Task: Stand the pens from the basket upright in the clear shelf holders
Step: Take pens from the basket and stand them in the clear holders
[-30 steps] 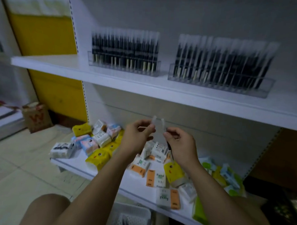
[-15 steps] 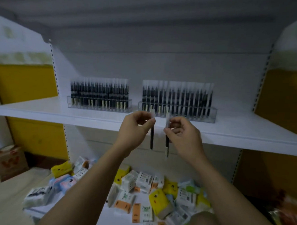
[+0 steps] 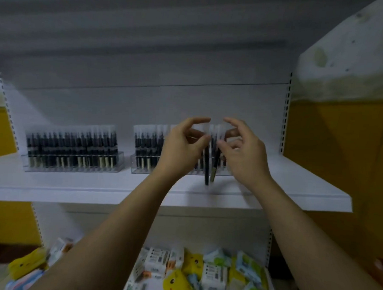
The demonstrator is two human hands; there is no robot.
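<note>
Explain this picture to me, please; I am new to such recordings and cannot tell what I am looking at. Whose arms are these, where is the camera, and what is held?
There is no machine here: a person wears one wide-angle camera on the head, so you look out along their own two bare arms. The left hand pinches a black pen near its top, and the right hand does the same with a pale-tipped pen; both pens hang roughly upright in front of the right holder. That is one of two clear holders on the white shelf, the left holder beside it, both packed with upright pens. Below lie small coloured packets. The picture is blurred, so finer detail cannot be told.
</note>
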